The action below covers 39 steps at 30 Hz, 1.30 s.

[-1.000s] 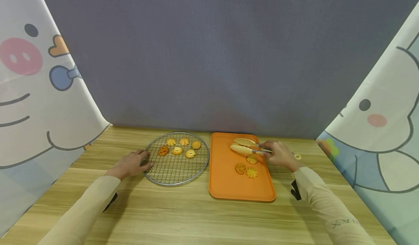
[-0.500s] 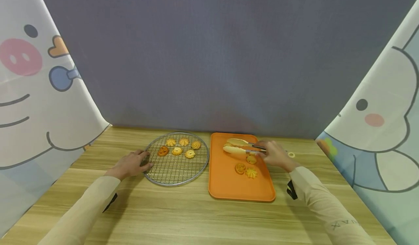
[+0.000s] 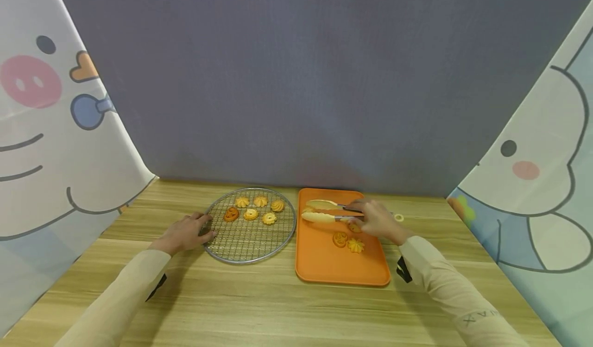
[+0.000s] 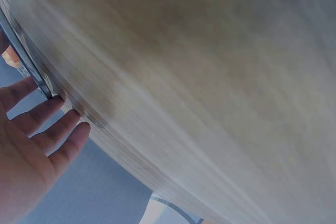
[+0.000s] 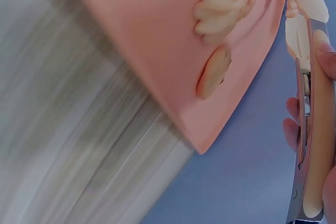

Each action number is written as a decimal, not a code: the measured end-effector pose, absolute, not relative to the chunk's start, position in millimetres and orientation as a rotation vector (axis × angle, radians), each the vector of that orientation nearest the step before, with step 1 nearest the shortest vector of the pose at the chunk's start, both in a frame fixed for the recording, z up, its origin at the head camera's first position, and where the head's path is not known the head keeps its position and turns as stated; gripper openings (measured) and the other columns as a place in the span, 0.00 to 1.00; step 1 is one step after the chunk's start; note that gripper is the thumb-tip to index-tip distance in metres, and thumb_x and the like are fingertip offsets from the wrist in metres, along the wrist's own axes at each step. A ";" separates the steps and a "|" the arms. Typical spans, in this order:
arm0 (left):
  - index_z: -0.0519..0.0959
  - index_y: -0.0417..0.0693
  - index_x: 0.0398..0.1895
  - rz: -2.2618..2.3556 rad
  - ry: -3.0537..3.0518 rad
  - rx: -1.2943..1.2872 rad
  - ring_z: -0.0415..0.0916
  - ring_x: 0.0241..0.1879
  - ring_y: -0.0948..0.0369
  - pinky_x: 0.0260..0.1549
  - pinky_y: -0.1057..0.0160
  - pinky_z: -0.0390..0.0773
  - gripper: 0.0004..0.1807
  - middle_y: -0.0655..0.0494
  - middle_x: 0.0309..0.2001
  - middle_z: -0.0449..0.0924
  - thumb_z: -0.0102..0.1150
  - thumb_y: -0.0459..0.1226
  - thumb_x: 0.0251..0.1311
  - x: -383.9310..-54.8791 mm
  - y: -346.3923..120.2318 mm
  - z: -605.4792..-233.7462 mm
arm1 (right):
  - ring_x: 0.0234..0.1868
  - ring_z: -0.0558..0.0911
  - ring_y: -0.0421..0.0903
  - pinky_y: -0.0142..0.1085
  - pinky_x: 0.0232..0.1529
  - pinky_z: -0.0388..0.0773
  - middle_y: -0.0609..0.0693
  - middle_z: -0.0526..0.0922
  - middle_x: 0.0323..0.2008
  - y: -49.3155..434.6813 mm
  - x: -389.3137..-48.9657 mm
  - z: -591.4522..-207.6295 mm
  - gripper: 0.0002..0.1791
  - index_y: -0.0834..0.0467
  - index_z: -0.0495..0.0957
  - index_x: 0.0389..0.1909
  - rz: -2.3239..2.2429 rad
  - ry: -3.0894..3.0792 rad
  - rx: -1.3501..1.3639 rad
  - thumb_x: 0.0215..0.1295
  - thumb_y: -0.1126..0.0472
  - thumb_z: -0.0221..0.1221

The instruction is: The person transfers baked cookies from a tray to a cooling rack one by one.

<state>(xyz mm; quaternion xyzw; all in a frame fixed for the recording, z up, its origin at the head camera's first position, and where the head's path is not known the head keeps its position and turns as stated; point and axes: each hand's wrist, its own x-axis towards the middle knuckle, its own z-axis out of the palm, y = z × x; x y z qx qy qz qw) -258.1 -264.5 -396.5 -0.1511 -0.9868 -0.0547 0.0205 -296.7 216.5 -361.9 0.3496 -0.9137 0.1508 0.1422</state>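
My left hand (image 3: 185,232) rests at the left rim of a round wire cooling rack (image 3: 245,244), its fingers loosely extended and touching the rim. Several small cookies lie on the rack, one of them a brown pretzel-shaped cookie (image 3: 231,214). Over the back of an orange tray (image 3: 324,264), my right hand (image 3: 377,219) grips cream-tipped tongs (image 3: 321,217). A yellowish cookie (image 3: 308,210) shows between the tips, partly hidden by them. Also on the tray are a brown round cookie (image 3: 340,239), a star-shaped cookie (image 3: 355,245) and a round cookie (image 3: 354,227) partly covered by the hand.
The rack and tray stand side by side on a wooden table (image 3: 231,306), a narrow gap between them. A grey screen (image 3: 296,89) rises behind the table. Printed cartoon panels flank it on the left and right.
My right hand has carried the tongs left across the back of the tray, the tips now near its left edge. The left hand and rack have stayed put.
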 end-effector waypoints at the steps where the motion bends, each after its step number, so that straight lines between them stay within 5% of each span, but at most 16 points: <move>1: 0.69 0.38 0.57 -0.165 -3.061 -0.472 0.69 0.50 0.33 0.39 0.37 0.74 0.31 0.30 0.55 0.68 0.53 0.52 0.59 -257.8 -264.2 -395.9 | 0.41 0.81 0.53 0.47 0.41 0.78 0.56 0.83 0.41 214.1 -296.4 -361.9 0.17 0.63 0.80 0.44 0.429 -2.627 1.021 0.53 0.60 0.65; 39: 0.70 0.39 0.57 -0.165 -3.074 -0.464 0.69 0.49 0.33 0.38 0.36 0.73 0.30 0.31 0.55 0.68 0.52 0.52 0.59 -256.2 -263.0 -395.0 | 0.48 0.79 0.48 0.41 0.49 0.77 0.52 0.80 0.48 91.7 -295.4 -357.4 0.18 0.58 0.79 0.49 0.342 -2.630 1.340 0.57 0.58 0.62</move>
